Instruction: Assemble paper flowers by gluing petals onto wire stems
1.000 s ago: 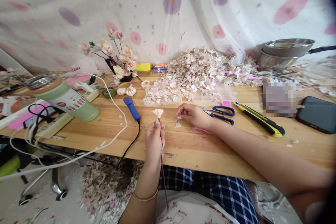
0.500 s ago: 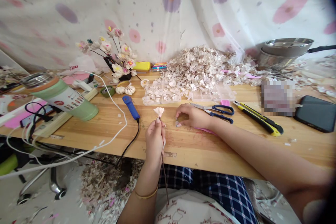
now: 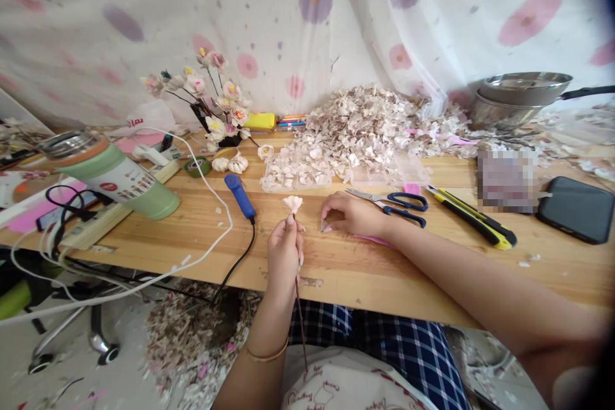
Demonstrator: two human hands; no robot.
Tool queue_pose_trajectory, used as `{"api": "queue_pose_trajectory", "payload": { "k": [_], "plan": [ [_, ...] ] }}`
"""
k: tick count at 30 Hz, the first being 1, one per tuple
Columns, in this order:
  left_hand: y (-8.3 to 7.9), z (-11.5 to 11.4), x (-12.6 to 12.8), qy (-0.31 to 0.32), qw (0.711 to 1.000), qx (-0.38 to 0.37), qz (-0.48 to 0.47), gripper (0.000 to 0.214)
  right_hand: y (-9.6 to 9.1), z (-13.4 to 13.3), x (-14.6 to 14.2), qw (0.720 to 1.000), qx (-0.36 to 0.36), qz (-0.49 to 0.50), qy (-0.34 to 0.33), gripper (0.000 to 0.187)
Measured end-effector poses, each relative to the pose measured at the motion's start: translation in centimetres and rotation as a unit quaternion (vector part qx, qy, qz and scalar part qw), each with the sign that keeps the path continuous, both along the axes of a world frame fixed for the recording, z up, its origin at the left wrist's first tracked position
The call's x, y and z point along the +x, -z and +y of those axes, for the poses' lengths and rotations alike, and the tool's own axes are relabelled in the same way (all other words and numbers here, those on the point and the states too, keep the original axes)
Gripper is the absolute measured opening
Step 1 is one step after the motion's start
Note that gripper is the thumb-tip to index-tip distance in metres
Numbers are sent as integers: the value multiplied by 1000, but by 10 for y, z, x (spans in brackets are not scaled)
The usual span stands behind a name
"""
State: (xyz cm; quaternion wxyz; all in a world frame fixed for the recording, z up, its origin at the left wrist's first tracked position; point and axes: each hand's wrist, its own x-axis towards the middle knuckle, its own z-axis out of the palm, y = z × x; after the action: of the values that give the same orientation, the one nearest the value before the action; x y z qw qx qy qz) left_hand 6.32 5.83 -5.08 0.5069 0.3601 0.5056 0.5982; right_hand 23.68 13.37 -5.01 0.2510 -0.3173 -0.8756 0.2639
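My left hand (image 3: 284, 255) is closed round a thin brown stem (image 3: 301, 327) that carries a small pale flower bud (image 3: 293, 204) at its top, held upright over the wooden table (image 3: 192, 230). My right hand (image 3: 350, 213) rests on the table just to the right of the bud, its fingertips pinched on a small pale petal (image 3: 325, 227). A clear tray of loose petals (image 3: 296, 174) lies just behind both hands. A blue glue gun (image 3: 241, 196) lies left of the bud.
A big heap of pale petals (image 3: 375, 118) covers the back of the table. Blue-handled scissors (image 3: 401, 204), a yellow-black utility knife (image 3: 473, 225), a black phone (image 3: 576, 209), a metal pan (image 3: 521, 95), a green tumbler (image 3: 113, 176) on its side, white cables (image 3: 211, 195) and finished flowers (image 3: 211, 102) surround the hands.
My right hand has lowered onto the table and closed its fingertips on the petal that lay beside it. My left hand with the stem has barely moved.
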Motion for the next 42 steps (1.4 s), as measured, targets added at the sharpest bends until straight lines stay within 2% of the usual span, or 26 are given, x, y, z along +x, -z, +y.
{"api": "queue_pose_trajectory", "payload": {
  "k": [4, 11, 16, 20, 25, 29, 34, 37, 42],
  "plan": [
    [0, 0, 0, 7, 1000, 1, 4, 44, 1, 0, 1, 1000, -1, 1, 4, 28],
    [0, 0, 0, 3, 1000, 1, 6, 44, -3, 0, 0, 999, -29, 28, 3, 13],
    [0, 0, -1, 5, 1000, -4, 6, 42, 2, -1, 0, 993, -104, 59, 22, 15],
    [1, 0, -1, 12, 1000, -5, 0, 40, 6, 3, 1, 980, -165, 101, 44, 23],
    [1, 2, -2, 32, 999, -10, -21, 40, -9, 9, 3, 970, -183, 150, 63, 25],
    [-1, 2, -4, 77, 996, -27, -40, 41, -29, 10, 8, 973, -160, 158, 54, 21],
    [-2, 2, 0, 102, 993, -32, -49, 41, -46, 5, 11, 987, -71, 141, 29, 14],
    [-2, 2, 4, 97, 994, -32, -45, 43, -50, 1, 10, 992, -41, 117, 17, 13],
    [0, 2, 6, 97, 994, -41, -25, 45, -47, -5, 5, 993, -50, 102, 36, 16]
  ]
}}
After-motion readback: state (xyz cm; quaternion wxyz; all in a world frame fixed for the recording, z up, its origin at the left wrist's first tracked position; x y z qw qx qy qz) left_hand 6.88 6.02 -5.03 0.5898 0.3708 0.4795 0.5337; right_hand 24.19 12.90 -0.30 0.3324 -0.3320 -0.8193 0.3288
